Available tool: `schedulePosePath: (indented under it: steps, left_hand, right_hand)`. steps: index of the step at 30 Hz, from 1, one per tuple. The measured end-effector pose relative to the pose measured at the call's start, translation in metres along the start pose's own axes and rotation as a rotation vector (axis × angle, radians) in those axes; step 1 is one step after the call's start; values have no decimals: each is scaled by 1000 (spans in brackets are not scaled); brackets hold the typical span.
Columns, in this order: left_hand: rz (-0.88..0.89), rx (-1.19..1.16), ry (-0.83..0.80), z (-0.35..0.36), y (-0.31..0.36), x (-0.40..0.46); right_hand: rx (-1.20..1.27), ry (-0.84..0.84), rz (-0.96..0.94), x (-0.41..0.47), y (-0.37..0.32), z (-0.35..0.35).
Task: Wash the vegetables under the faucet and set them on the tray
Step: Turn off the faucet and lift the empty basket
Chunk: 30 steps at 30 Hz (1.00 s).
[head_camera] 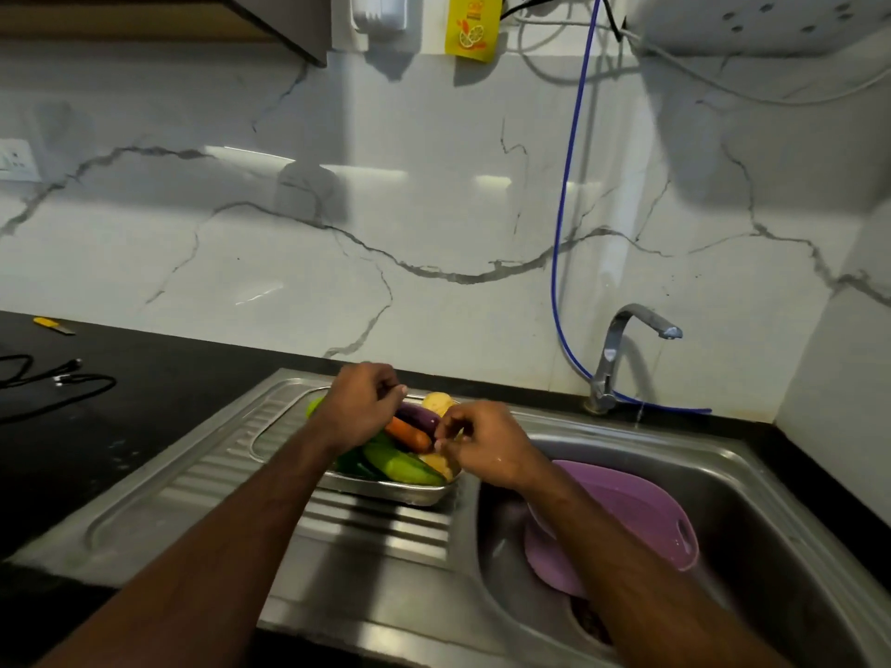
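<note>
Steel drainboard (202, 479): tray (385, 489) of vegetables (410, 467) beneath both hands; left hand (357, 407), right hand (482, 443) grips unclear.

Our steel tray (385, 491) on the sink's ribbed drainboard, heaped with our orange carrot (407, 433), purple aubergine (417, 417), green cucumber (400, 467), pale potato (438, 403), chrome faucet (622, 349) trickling nearby

Both bare forearms are extended forward and angled inward. The left hand (359, 407) is held knuckles-up with fingers curled under. The right hand (482, 443) is held just beside it, fingers bent toward the thumb; any grip cannot be made out.
</note>
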<state>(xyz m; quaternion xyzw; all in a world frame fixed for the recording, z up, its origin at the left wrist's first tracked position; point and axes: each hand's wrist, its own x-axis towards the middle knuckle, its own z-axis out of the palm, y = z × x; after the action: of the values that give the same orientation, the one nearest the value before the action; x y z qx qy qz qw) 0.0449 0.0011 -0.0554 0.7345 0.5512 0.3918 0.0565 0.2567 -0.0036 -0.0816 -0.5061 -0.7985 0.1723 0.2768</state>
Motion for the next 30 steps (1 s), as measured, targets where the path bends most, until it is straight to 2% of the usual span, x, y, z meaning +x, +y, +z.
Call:
schedulePosePath:
  steps: [3,7,13,19,27,30]
  left_hand:
    - [43,-54,16,23,30,14]
    - [89,-172,-1,79,76,33]
    - [-20,-431,-93,188,116,42]
    - [-216,-574,-188,268,126,67]
    - [-291,-666,-311,313,162,105]
    - [-290,-670,-304,322,169,115]
  right_hand:
    - [-18,116,48,-8,28,-19]
    - [-45,226,209,-42,90,-49]
    - [-115,282,504,-95,197,-62]
    - [-11,300,668,-88,224,-75]
    - [24,299,796,-88,240,-70]
    - [33,290,814,-85,243,-66]
